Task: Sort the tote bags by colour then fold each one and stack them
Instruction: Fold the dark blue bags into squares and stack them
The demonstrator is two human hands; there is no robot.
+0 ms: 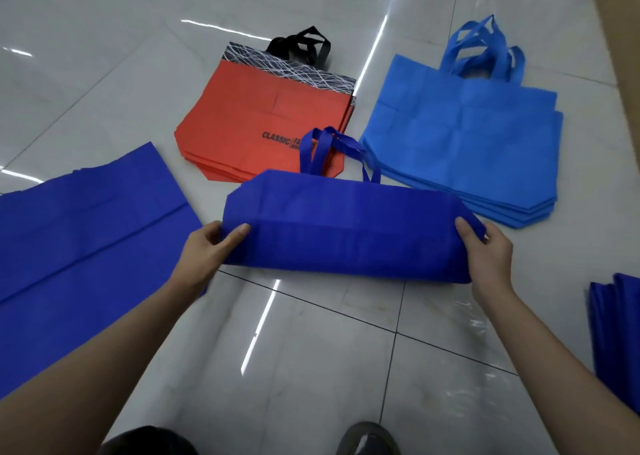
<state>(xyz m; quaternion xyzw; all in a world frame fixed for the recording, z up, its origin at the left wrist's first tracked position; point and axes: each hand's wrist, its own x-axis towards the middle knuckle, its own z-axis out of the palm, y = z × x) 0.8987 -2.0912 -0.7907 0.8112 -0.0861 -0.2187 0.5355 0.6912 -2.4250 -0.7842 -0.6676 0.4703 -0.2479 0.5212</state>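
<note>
Flat dark blue bags (pixel 79 240): near left, on floor.
Folded dark blue bag (pixel 346 233): centre, held at both ends.
Light blue stack (pixel 460 136): far right.
Red stack (pixel 242 119): far centre.
Left hand (pixel 207 250): pinches left end, thumb on top.
Right hand (pixel 488 254): grips right end.

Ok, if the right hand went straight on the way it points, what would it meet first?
Probably the light blue stack, at its near edge, just past the dark blue bag that the right hand grips; the hand's height above the floor is unclear.
</note>
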